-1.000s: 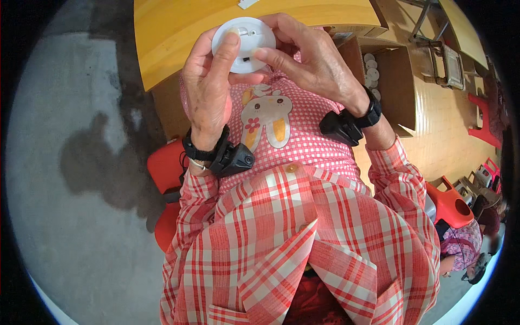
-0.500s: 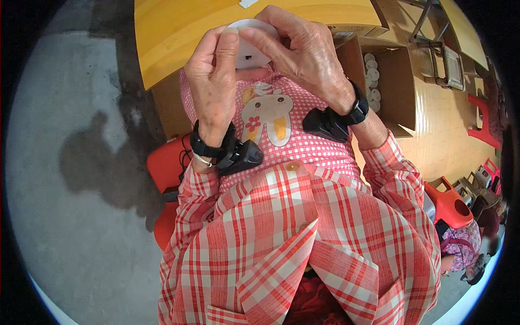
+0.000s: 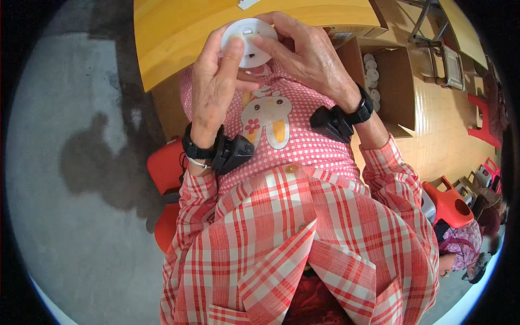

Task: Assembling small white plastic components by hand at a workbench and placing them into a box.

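Between my two hands is a round white plastic disc (image 3: 261,56), held up in front of the yellow table's near edge. A small dark slot and a raised rectangular part show on its face. My left hand (image 3: 216,70) grips the disc's left side, thumb pressed on its face. On the opposite side, my right hand (image 3: 303,51) has its thumb on the face near the raised part and its fingers behind the rim. Both hands are closed on the disc. What the fingers touch behind it is hidden.
The yellow table (image 3: 179,38) lies just beyond my hands, with a small white piece (image 3: 247,4) on it. An open cardboard box (image 3: 398,86) at right holds several white discs (image 3: 371,74). Red stools stand around, and another person (image 3: 463,244) is at far right.
The disc has tilted so its face now shows more fully. My left hand's fingers have shifted, and my right hand has moved slightly lower.
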